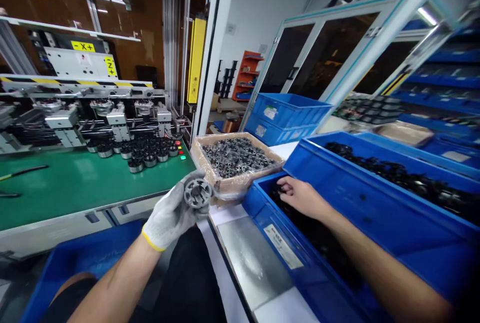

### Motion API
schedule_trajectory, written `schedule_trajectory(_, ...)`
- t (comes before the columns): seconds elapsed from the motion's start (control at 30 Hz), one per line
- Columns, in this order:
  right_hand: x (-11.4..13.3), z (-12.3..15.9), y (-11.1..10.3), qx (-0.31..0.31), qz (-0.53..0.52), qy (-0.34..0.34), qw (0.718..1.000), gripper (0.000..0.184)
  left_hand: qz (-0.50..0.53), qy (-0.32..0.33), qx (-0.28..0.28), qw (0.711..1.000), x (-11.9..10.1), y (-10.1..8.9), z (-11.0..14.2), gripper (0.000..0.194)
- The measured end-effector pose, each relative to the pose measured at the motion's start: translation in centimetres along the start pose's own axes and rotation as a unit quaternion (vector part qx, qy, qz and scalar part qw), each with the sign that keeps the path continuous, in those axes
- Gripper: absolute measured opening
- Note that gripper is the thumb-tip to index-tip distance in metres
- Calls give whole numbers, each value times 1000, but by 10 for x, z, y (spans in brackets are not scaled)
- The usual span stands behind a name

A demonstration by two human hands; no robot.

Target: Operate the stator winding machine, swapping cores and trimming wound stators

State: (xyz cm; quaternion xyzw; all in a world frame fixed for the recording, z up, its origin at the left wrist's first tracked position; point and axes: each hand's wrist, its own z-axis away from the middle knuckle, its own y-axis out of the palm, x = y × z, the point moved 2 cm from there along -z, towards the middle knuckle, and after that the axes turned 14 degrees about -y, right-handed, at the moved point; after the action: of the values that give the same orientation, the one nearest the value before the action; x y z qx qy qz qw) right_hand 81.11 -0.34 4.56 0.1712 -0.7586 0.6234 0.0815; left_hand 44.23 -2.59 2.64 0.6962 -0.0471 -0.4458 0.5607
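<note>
My left hand [175, 213], in a white glove with a yellow cuff, is closed around a grey slotted stator core [197, 193], its round open face turned toward me. My bare right hand [303, 197] reaches into the nearer blue bin [258, 208], which holds small black parts [318, 235]. Its fingers are curled and pinched together at the bin's far end; what lies between them is hidden. Between the hands stands a cardboard box [221, 183] lined with clear plastic and filled with stator cores [240, 155].
At left, a green worktop [86, 183] carries several black-lined stators [144, 155] in front of a machine with clamps [118, 128]. A larger blue bin [375, 203] of black parts rises beyond my right forearm. A metal plate [251, 258] lies beside the nearer bin.
</note>
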Motion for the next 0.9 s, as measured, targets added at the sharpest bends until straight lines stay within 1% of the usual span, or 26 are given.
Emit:
schedule_trajectory(0.03, 12, -4, -8, -35, 2, -10, 999, 25, -2, 3, -4, 1000, 0, 1, 2, 54)
schedule_trajectory(0.07, 27, -6, -16, -65, -12, -34, 997, 27, -5, 4, -9, 1000, 0, 3, 4, 55)
schedule_trajectory(0.13, 65, -3, -25, -106, -88, -108, 985, 34, -18, 3, -20, 1000, 4, 5, 6, 58)
schedule_trajectory(0.17, 86, 2, -26, -116, -140, -148, 972, 37, -29, 4, -24, 999, 8, 5, 6, 59)
schedule_trajectory(0.2, 106, 8, -24, -120, -193, -188, 956, 39, -44, 7, -29, 999, 12, 5, 6, 60)
schedule_trajectory(0.27, 141, 26, -13, -102, -288, -256, 917, 37, -96, 21, -34, 995, 22, 2, 5, 66)
schedule_trajectory(0.33, 163, 44, 3, -68, -351, -299, 885, 34, -182, 32, -56, 981, 31, -3, 4, 83)
schedule_trajectory(0.37, 169, 51, 11, -61, -367, -314, 874, 32, -232, 34, -77, 969, 36, -4, 4, 91)
schedule_trajectory(0.4, 172, 57, 16, -69, -366, -327, 868, 30, -281, 34, -104, 953, 39, -6, 4, 97)
schedule_trajectory(0.47, 171, 62, 23, -131, -316, -362, 867, 28, -351, 37, -163, 922, 43, -5, 5, 98)
schedule_trajectory(0.53, 169, 63, 24, -198, -240, -400, 862, 31, -378, 46, -196, 904, 45, 0, 5, 94)
schedule_trajectory(0.6, 167, 61, 24, -221, -193, -420, 859, 31, -397, 38, -211, 892, 45, 7, 5, 92)
schedule_trajectory(0.7, 166, 59, 24, -241, -147, -437, 854, 25, -441, -7, -235, 866, 45, 13, 5, 96)
schedule_trajectory(0.8, 166, 60, 26, -277, -68, -466, 837, 23, -463, -28, -242, 853, 45, 13, 5, 102)
schedule_trajectory(0.9, 165, 59, 28, -280, -34, -483, 829, 22, -479, -33, -240, 844, 44, 11, 5, 102)
